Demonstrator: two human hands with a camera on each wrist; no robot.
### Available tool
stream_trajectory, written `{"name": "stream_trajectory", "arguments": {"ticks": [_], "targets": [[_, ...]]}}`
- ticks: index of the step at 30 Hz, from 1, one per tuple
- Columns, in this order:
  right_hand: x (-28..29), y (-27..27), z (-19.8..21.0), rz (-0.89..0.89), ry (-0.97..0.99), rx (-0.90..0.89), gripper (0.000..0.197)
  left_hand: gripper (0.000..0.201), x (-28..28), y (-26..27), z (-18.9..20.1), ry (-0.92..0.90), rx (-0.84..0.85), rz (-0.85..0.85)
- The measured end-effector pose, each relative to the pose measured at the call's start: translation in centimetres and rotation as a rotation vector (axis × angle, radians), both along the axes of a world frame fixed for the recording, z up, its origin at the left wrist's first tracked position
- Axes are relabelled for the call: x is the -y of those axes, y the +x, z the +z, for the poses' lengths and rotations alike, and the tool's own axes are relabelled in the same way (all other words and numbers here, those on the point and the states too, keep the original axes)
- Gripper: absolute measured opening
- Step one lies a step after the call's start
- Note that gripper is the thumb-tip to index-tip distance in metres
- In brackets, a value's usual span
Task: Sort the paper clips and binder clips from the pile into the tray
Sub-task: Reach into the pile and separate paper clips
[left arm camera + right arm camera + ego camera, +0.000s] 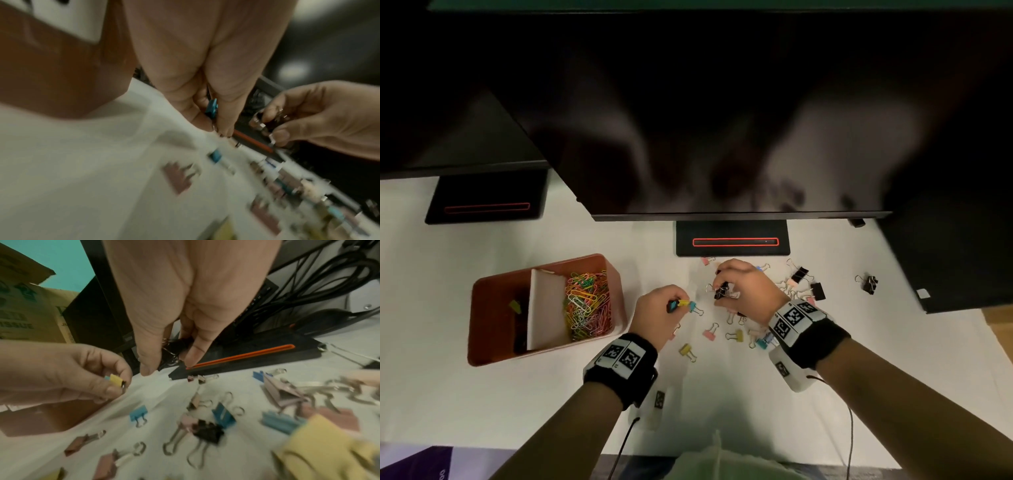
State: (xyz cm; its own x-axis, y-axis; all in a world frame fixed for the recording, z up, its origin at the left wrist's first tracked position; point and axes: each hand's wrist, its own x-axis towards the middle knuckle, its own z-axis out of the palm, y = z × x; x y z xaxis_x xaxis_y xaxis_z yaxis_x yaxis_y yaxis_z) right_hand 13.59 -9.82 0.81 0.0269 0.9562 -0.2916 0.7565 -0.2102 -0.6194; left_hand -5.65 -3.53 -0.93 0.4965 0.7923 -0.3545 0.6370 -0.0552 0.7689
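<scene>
My left hand (674, 304) pinches small binder clips, a yellow one (116, 380) and a blue one (211, 108), just above the white table. My right hand (722, 287) grips a black binder clip (722, 291) a little to the right, also seen as the black binder clip (174, 345) between thumb and fingers. Several coloured binder clips (736, 334) lie scattered below and right of the hands. The orange tray (482, 301) stands at the left, with coloured paper clips (587, 305) in its right compartment and a yellow clip (515, 305) in its left one.
A monitor (722, 137) hangs over the back of the table, its black base (732, 240) right behind my right hand. A second base (486, 202) sits at the back left. Black binder clips (868, 282) lie further right. Cables (318, 280) run behind the base.
</scene>
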Motion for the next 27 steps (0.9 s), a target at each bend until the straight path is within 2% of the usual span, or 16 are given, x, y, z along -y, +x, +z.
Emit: {"name": "stream_trajectory", "arguments": {"ticks": [3, 7, 10, 14, 17, 18, 20, 22, 24, 27], "targets": [[-0.7, -1.5, 1.4, 0.035, 0.087, -0.035, 0.026, 0.009, -0.1, -1.5, 3.8, 0.076, 0.067, 0.008], [-3.2, -5.9, 3.4, 0.163, 0.17, -0.1, 0.026, 0.017, -2.0, -7.3, 7.8, 0.155, 0.031, 0.109], [-6.0, -11.3, 4.9, 0.281, 0.222, -0.15, 0.028, 0.015, -4.3, -13.3, 8.9, 0.191, -0.008, 0.281], [-10.1, -19.7, 6.3, 0.378, 0.266, -0.156, 0.028, 0.005, -7.0, -20.0, 8.6, 0.067, 0.045, 0.481], [-12.2, -24.5, 6.4, 0.379, 0.188, -0.129, 0.038, 0.032, -7.6, -21.9, 9.4, 0.066, 0.056, 0.517], [-12.4, -25.4, 6.2, 0.375, 0.168, -0.118, 0.043, 0.033, -7.6, -22.0, 9.8, 0.104, 0.051, 0.508], [-12.3, -25.7, 6.0, 0.34, 0.183, -0.111, 0.047, 0.03, -7.1, -21.6, 10.9, 0.179, 0.082, 0.508], [-11.3, -24.0, 5.6, 0.267, 0.258, -0.126, 0.043, 0.029, -6.5, -20.6, 11.5, 0.273, 0.13, 0.472], [-9.7, -20.9, 4.8, 0.167, 0.321, -0.115, 0.038, 0.024, -5.8, -19.0, 11.6, 0.348, 0.192, 0.371], [-6.6, -14.5, 2.7, -0.007, 0.295, 0.007, 0.035, 0.017, -3.9, -15.7, 10.6, 0.326, 0.251, 0.157]]}}
